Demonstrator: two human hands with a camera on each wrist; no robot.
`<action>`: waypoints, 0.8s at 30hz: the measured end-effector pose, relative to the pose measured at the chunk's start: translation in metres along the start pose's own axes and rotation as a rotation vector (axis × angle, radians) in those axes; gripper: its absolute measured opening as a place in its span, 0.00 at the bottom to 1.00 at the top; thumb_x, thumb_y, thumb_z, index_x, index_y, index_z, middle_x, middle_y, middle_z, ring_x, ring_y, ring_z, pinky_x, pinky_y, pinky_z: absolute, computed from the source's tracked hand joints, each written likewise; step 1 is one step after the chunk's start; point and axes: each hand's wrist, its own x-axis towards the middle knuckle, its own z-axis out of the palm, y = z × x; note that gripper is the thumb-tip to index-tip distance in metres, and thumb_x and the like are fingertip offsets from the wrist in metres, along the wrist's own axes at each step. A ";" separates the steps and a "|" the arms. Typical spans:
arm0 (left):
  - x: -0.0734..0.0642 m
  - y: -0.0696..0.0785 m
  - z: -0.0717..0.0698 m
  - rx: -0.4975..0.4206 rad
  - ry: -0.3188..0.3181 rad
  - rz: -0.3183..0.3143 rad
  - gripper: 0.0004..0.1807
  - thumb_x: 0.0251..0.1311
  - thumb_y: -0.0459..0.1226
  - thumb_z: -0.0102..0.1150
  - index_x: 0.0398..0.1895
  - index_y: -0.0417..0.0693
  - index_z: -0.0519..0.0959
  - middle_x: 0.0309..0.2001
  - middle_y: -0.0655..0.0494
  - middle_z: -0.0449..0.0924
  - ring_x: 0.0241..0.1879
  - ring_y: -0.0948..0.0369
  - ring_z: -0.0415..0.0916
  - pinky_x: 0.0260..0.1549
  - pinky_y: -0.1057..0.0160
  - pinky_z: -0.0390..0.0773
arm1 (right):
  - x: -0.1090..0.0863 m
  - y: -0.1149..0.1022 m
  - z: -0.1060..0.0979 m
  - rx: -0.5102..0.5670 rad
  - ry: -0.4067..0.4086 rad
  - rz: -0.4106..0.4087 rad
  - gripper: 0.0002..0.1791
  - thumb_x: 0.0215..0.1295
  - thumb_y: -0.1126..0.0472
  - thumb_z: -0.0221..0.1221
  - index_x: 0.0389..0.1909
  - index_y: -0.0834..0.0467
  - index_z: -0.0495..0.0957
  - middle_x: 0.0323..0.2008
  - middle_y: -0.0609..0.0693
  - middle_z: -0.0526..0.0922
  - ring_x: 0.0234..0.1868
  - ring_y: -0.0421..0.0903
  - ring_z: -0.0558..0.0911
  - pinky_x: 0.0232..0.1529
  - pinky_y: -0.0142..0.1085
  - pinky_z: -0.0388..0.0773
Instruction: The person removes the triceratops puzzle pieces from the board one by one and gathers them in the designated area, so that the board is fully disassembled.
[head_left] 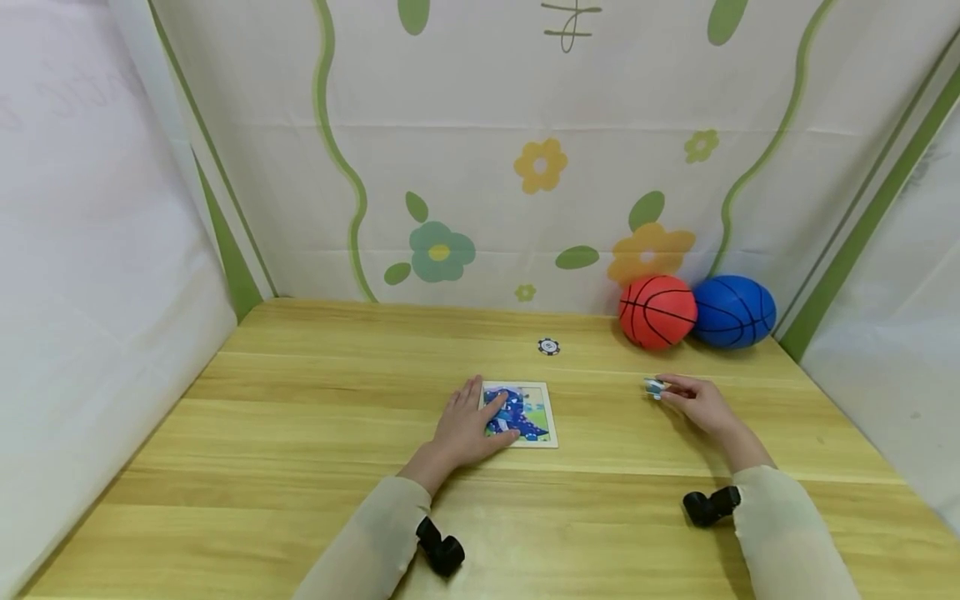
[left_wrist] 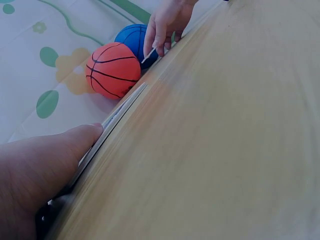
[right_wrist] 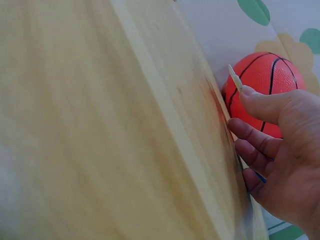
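Note:
A square jigsaw puzzle (head_left: 552,417) with a pale border and a blue dinosaur picture lies flat on the wooden table. My left hand (head_left: 463,427) rests over its left side, fingers spread and straight, covering part of the picture. In the left wrist view the thumb (left_wrist: 82,140) lies along the edge of the thin board. To the right of the puzzle, my right hand (head_left: 703,407) pinches a small puzzle piece (head_left: 653,387), coloured blue and white, between thumb and fingers. The right wrist view shows this piece (right_wrist: 235,78) edge-on above the thumb tip.
A black-and-white round chip (head_left: 549,347) lies behind the puzzle. At the back right, a red basketball (head_left: 657,312) and a blue basketball (head_left: 735,312) sit side by side against the printed cloth backdrop (head_left: 480,167). Cloth also hangs along both table sides.

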 end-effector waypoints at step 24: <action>-0.001 0.001 -0.001 -0.001 0.003 0.013 0.38 0.52 0.63 0.38 0.64 0.56 0.56 0.65 0.40 0.38 0.63 0.49 0.34 0.58 0.51 0.39 | 0.005 0.012 0.003 -0.056 -0.009 0.042 0.23 0.58 0.62 0.54 0.54 0.67 0.67 0.35 0.58 0.74 0.31 0.47 0.67 0.30 0.34 0.65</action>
